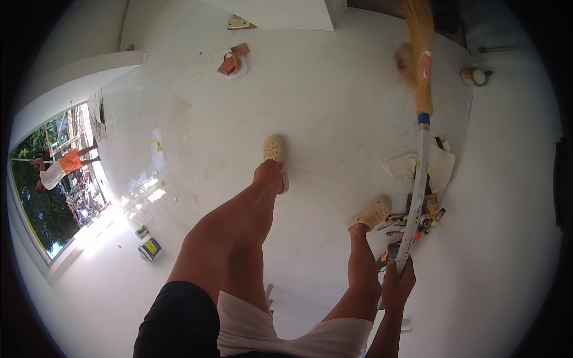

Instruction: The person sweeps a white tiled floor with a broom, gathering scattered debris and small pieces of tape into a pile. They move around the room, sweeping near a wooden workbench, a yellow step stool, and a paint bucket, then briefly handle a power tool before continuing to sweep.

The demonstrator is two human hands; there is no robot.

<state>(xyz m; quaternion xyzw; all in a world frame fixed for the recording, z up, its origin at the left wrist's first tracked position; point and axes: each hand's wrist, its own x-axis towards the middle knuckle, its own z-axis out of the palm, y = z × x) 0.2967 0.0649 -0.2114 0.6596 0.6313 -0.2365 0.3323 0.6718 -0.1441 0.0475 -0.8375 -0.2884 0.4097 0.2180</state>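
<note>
the right hand (398,285) is wrapped around the pale handle of a long broom (423,152), gripping it near its lower end in the view. the broom runs upward from there along the right side of the view, its straw-coloured bristles (418,30) reaching the upper edge; a blue band (424,119) circles the join between handle and bristles.

the left hand (270,173) hangs at the end of a lowered arm with a black sleeve (179,322), overlapping the left beige clog (274,147) in the view. whether its fingers are apart or together cannot be told, nor whether it touches the clog. the right beige clog (371,213) stands on the white floor (334,119), near a heap of hand tools (427,218) that the broom handle partly crosses. just beyond the tools lies a pale cloth or sack (443,170), also behind the handle.

toward the upper right a round can (477,76) sits near the wall. farther up the floor, left of the middle, are some reddish-brown pieces (231,64), one of them ring-shaped. two green and yellow containers (150,249) stand to the left, near bright sunlight. outdoors at far left, a person in orange shorts (70,161) is in front of green trees (48,209).
</note>
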